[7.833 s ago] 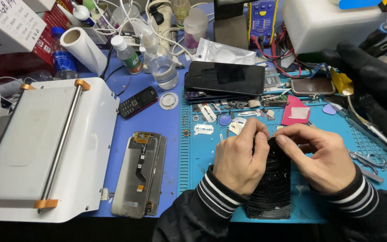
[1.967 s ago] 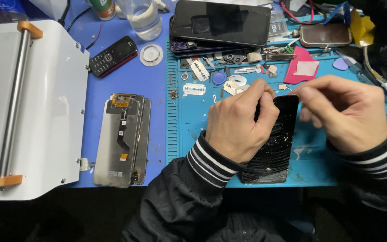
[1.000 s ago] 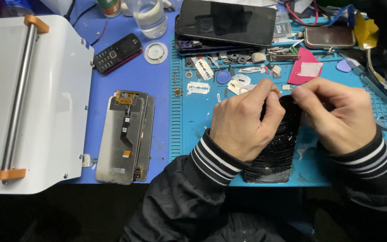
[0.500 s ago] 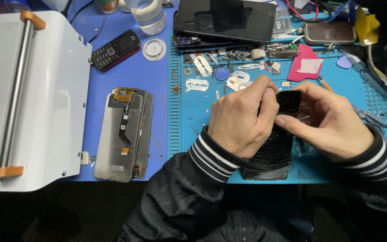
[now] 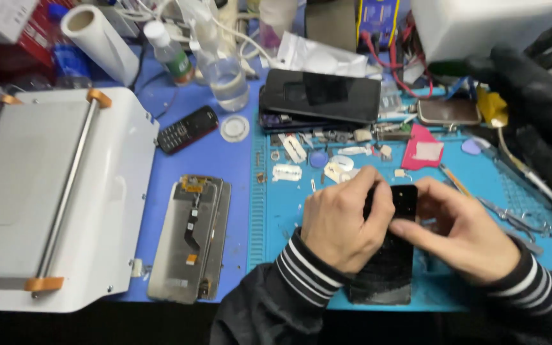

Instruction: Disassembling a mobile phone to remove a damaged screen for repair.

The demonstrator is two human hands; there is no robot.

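A black phone screen panel (image 5: 388, 268) lies lengthwise on the blue work mat (image 5: 289, 211) in front of me. My left hand (image 5: 346, 220) curls over its upper left edge, fingers closed on it. My right hand (image 5: 458, 236) reaches in from the right, thumb and fingertips pressed on the panel's top end. The middle of the panel is hidden under both hands. Both sleeves are dark with white stripes at the cuff.
Left of the mat lie stacked grey display assemblies (image 5: 190, 236) and a white machine with a metal bar (image 5: 46, 191). Behind are a small black keypad phone (image 5: 186, 129), a black smartphone (image 5: 321, 96), a plastic cup (image 5: 225, 80), razor blades and small parts (image 5: 327, 160), a pink card (image 5: 423, 150) and tweezers (image 5: 512, 217).
The view has tilted up, showing more of the back of the bench. My right hand has slid in closer along the panel's top; my left hand keeps its grip.
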